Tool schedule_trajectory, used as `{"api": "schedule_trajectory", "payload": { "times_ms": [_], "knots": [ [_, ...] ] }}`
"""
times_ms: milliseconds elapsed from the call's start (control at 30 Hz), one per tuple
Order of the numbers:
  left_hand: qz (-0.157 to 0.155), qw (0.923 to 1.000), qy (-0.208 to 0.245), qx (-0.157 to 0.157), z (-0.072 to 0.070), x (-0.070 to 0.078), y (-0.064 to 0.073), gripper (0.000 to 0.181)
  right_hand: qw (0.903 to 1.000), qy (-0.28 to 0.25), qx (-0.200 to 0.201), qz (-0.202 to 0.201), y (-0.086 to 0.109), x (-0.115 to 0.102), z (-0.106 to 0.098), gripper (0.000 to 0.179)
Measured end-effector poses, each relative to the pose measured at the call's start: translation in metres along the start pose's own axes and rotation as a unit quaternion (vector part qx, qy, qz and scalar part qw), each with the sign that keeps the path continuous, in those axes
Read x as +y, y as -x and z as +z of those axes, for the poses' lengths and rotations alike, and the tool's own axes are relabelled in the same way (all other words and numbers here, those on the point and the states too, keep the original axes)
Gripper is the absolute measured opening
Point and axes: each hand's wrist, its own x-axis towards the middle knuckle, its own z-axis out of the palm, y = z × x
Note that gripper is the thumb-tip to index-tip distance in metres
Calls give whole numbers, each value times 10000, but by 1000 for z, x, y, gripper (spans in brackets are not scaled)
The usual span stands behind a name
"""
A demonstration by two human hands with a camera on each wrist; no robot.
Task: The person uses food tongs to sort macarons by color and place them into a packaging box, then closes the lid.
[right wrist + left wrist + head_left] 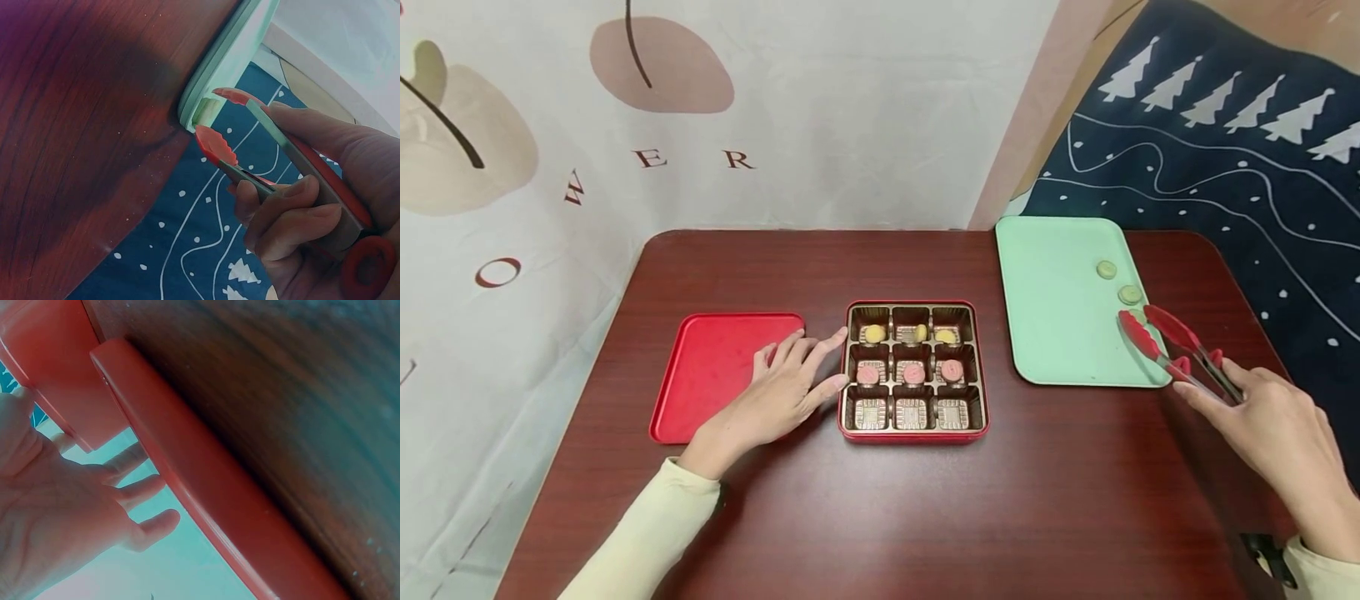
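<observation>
- Brown table (880,508) under everything.
- Red lid (715,367), left of box (913,437).
- Left hand (786,385): fingers spread, at box's left edge.
- Yellow cookies (875,334), pink cookies (913,373) inside box.
- Green tray (1060,325) with green cookies (1130,294), right of box.
- Tongs (1176,327), farther right, gripped by right hand (1277,425).

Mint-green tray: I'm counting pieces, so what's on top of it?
Three round green pieces lie toward the right edge of the tray. Red-tipped tongs partly cover the one nearest the person; what lies directly behind them can't be seen.
</observation>
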Motion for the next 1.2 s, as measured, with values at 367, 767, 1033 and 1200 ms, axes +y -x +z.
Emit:
{"api": "schedule_trajectory", "payload": {
  "times_ms": [367,767,1033,1200],
  "knots": [
    [-6,10000,-17,18,0,0,1,70,9998,168,-23,-84,-4,-13,0,79],
    [-99,9999,37,-55,0,1,0,73,9997,-51,-38,-242,-5,-10,6,75],
    [-37,10000,10,-44,1,0,-1,73,9989,-247,234,-323,4,-14,11,69],
    [-34,10000,-12,-64,1,-1,-1,72,9971,-323,411,-553,9,-23,9,64]
  ]
}}
